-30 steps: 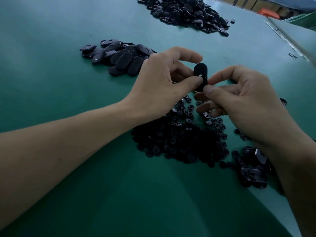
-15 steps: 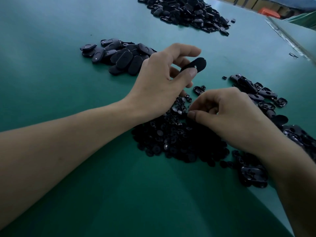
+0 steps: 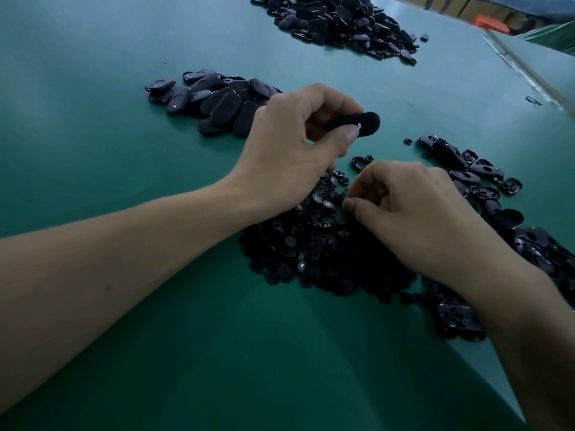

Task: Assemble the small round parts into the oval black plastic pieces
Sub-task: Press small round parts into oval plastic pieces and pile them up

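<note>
Grip on the left (image 3: pixel 292 150) pinches the oval piece (image 3: pixel 364 122) sideways, just past the right grip (image 3: pixel 413 213), curled over round parts (image 3: pixel 311 247); holding one? Cannot tell.

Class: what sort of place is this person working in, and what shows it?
Probably a factory assembly bench: sorted heaps of identical black oval pieces and small round parts lie on a green work table.
</note>
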{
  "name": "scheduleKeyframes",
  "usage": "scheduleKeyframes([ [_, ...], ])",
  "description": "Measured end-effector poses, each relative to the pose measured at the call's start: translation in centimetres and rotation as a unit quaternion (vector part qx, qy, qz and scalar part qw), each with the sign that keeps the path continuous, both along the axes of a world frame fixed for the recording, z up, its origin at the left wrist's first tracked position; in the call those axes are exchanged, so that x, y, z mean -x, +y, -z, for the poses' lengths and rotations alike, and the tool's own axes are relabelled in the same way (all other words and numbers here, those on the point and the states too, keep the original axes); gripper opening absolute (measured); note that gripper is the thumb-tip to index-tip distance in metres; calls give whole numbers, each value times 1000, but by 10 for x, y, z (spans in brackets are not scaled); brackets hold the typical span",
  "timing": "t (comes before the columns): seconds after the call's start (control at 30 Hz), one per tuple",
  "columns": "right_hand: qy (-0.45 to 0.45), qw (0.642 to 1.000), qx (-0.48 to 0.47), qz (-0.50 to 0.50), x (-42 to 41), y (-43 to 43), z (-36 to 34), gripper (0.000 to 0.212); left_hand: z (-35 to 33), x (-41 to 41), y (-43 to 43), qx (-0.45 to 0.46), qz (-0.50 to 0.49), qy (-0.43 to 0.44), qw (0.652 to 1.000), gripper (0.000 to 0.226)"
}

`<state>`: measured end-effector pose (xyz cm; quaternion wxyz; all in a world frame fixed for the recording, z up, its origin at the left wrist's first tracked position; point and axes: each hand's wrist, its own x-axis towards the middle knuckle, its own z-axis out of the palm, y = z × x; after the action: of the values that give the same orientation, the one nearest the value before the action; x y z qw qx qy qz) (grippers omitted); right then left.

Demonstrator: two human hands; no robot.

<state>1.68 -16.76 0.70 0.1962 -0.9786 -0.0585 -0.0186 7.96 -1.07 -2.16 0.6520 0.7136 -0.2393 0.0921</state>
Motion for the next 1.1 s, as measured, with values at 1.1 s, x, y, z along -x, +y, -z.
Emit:
scheduleKeyframes([
  [1.1, 17, 1000, -5, 18, 2, 2, -2, 12, 3, -3, 1, -58, -5, -10, 998, 28],
])
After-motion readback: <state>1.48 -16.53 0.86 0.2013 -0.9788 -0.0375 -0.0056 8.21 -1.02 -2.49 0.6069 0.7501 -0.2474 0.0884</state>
